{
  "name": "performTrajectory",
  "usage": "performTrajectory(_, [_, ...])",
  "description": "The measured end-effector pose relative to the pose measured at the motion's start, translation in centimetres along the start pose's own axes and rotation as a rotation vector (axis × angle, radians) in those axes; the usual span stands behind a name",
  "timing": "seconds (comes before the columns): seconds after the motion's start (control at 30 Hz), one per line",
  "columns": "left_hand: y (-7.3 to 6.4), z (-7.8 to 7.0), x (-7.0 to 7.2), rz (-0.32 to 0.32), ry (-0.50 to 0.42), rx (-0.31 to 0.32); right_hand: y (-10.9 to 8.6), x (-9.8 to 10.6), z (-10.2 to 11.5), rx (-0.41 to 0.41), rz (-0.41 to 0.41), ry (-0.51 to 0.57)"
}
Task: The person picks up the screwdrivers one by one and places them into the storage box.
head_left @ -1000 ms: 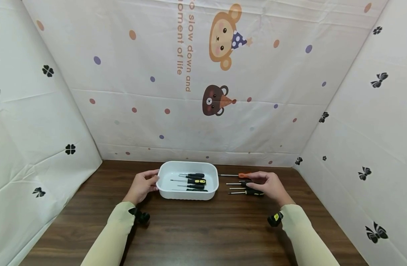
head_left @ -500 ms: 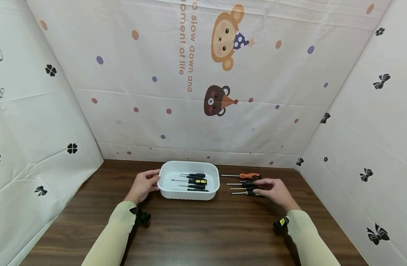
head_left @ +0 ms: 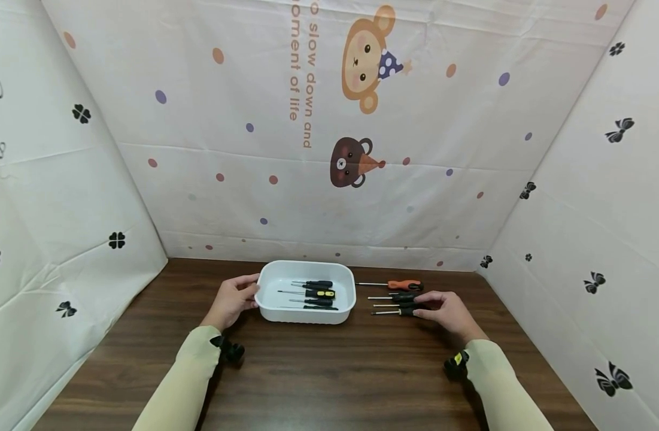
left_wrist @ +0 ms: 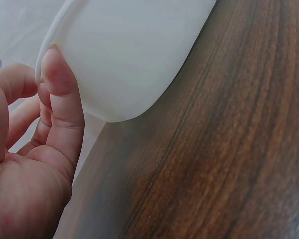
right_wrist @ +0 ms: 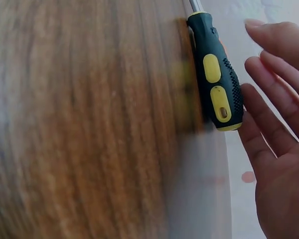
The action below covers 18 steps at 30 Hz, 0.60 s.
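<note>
The right hand [head_left: 446, 312] has slid a bit to the right, so the whole handle of the orange screwdriver [head_left: 404, 285] shows now. It touches the ends of the black-handled screwdrivers [head_left: 402, 297] on the brown table [head_left: 329, 374]. That seems to mean the work is with these dark ones, not the orange one. Up close, its fingers look loose and spread, next to the black-and-yellow screwdriver [right_wrist: 217, 74], and do not wrap around it.

The left hand [head_left: 231, 302] has not moved. It pinches the left rim of the white plastic tray [head_left: 306, 315] between thumb and fingers. More small screwdrivers [head_left: 319, 294] lie flat inside, handles to the right.

The tray sits near the patterned back cloth [head_left: 307, 203], so there is little room behind it. The orange screwdriver's tip is right by the tray's right edge; whether they touch is hard to tell. The other tips stop a little way from it. There is lots of room in front, toward the person.
</note>
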<state>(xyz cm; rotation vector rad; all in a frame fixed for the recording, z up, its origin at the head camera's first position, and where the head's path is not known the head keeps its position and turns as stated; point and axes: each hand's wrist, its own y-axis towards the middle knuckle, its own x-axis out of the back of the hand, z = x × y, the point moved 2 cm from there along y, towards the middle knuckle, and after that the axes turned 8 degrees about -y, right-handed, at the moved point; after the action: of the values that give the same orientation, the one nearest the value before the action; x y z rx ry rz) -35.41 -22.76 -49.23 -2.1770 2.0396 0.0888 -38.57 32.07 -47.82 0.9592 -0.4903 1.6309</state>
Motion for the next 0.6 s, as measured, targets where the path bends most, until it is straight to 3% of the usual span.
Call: performTrajectory(0.6, [-0.03,-0.01,0.01,0.013,0.007,0.0,0.92,-0.16,-0.57,-0.036,0.052,-0.115])
